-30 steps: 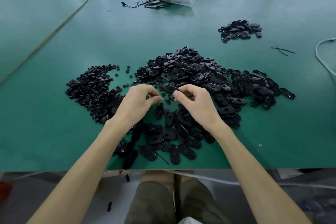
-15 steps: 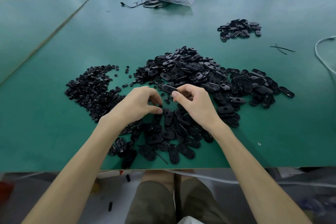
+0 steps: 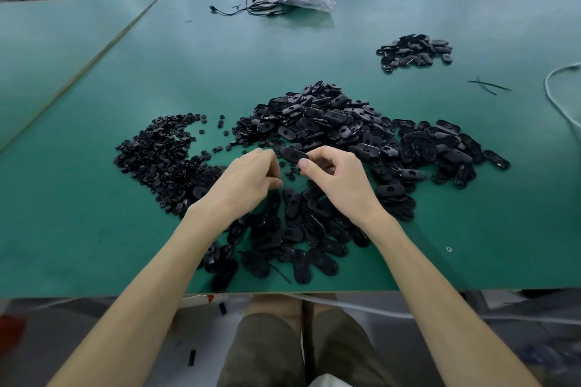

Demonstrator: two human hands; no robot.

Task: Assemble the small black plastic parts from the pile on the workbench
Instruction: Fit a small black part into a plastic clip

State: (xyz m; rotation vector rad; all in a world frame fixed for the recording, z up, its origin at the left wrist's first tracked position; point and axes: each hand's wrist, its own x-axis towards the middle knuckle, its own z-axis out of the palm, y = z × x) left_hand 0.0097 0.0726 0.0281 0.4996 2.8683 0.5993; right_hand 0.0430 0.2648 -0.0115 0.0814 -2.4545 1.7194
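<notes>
Assembly lingers at centre frame: right hand [image 3: 339, 185] still pinches an oval black cover [image 3: 294, 154] over the pile [image 3: 330, 129]; left hand [image 3: 248, 182] stays curled just beside it, its contents impossible to tell, so fitting looks unfinished.

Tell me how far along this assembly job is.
Done, probably: only the small heap set apart at the far right. In hand: the right hand pinches one oval part; the left hand is curled beside it, and whether it holds a small piece is hidden. Left: the big pile of oval parts and the pile of small round pieces, so most of the job remains.
</notes>
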